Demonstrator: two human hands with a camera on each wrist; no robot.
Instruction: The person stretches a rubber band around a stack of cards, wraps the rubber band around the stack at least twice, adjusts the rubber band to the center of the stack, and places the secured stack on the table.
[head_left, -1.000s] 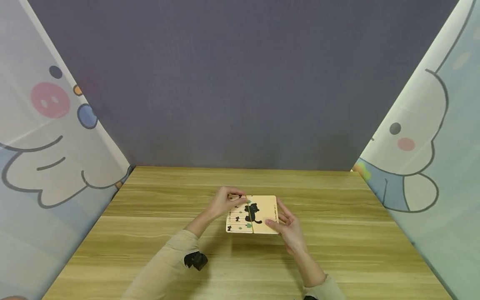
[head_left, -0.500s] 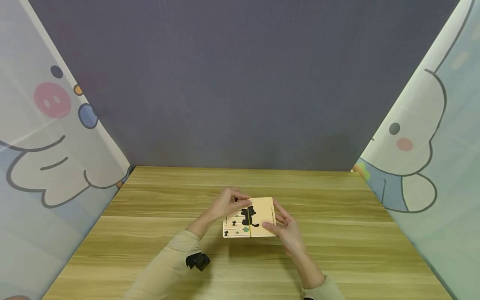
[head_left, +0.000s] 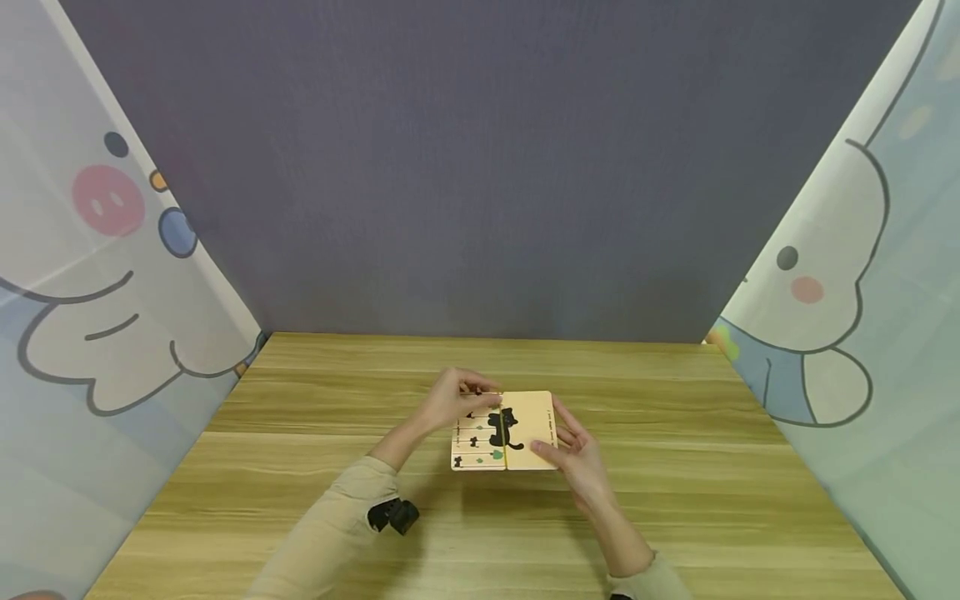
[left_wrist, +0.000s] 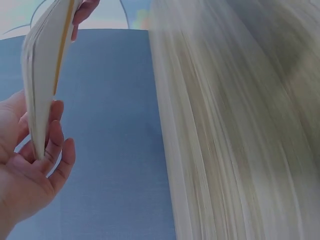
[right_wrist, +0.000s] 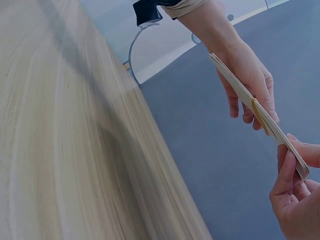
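Note:
A thin cream notebook (head_left: 531, 418) with rounded corners is held above the table. Its face shows a black cat, and smaller cats and green shapes fill the lined left part. Around its middle runs a yellow rubber band (head_left: 504, 446), also visible edge-on as a yellow loop (right_wrist: 259, 116) in the right wrist view. My left hand (head_left: 447, 402) pinches the upper left part, thumb in front near the band. My right hand (head_left: 581, 463) grips the right edge, thumb on the face and fingers behind. The back of the notebook is hidden in the head view.
A wood-grain table (head_left: 300, 500) lies beneath both hands. Behind it rises a dark grey panel (head_left: 480, 167). Cartoon-printed curtains stand at the left (head_left: 67, 350) and right (head_left: 892, 350). A black wrist device (head_left: 393, 516) sits on the left sleeve.
The notebook and both hands shifted slightly left and down, then back right and up. Both hands keep their hold, with the left hand's fingertips still near the band.

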